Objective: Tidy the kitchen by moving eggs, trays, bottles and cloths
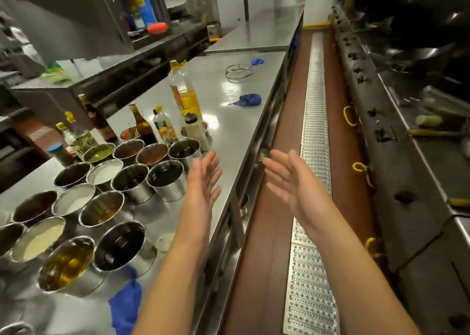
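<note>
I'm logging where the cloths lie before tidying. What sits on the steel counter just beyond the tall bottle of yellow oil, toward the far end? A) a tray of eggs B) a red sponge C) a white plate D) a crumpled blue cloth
D: a crumpled blue cloth lies on the bare steel counter past the tall oil bottle, with a wire ring stand farther on.

Two bare forearms, no sleeves visible; bare left hand [204, 179], bare right hand [296, 182]; no gloves, rings, watch.
</note>
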Demonstrator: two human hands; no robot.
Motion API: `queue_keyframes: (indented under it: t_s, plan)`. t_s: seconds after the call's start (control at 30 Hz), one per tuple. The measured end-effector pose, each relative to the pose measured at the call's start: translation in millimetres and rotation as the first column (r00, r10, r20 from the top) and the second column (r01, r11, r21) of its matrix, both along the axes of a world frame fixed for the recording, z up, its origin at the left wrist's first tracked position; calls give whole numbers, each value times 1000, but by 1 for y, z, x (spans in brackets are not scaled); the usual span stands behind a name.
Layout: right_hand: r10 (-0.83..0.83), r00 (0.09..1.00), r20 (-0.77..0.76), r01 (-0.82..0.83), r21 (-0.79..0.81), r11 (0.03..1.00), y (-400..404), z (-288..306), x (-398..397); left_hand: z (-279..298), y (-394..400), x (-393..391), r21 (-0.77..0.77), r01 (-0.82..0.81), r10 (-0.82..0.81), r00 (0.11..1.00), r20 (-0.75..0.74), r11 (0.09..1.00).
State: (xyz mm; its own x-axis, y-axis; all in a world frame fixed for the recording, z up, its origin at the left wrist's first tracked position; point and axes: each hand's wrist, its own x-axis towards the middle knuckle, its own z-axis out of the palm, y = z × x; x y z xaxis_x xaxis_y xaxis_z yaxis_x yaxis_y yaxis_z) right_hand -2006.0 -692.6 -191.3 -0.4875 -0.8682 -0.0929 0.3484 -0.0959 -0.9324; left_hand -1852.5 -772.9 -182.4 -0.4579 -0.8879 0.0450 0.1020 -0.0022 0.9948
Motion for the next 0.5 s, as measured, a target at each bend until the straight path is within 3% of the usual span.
queue_keyframes:
  t_s: [0.3, 0.5]
  plan:
    - [-72, 997, -23, 75, 167, 983, -117, -33, -96, -49, -133, -109, 138, 64, -59, 997, -43, 988]
    - [-181, 980, -79, 192, 181, 965, -205, -12, -164, -35, -238, -191, 186, 161, -139, 982, -125, 969]
